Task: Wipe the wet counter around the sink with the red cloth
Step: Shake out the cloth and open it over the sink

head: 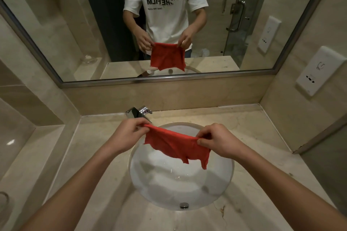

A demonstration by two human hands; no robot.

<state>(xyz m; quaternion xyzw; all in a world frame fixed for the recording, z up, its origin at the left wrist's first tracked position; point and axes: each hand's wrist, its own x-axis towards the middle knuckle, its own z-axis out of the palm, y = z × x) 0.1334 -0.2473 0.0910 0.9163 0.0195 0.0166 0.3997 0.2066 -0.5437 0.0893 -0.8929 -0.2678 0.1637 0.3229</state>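
The red cloth [176,144] hangs spread out in the air above the white round sink [180,184]. My left hand [127,135] pinches its upper left corner and my right hand [219,141] pinches its upper right corner. The cloth's lower edge is ragged and dangles over the basin, touching nothing. The beige marble counter [249,131] runs around the sink on all sides. A dark smear lies on the counter at the sink's front right.
A chrome tap [139,112] stands behind the sink, just beyond my left hand. A mirror [75,24] fills the wall and reflects a person holding the cloth. A socket plate [321,70] sits on the right wall. A raised ledge [32,148] borders the left.
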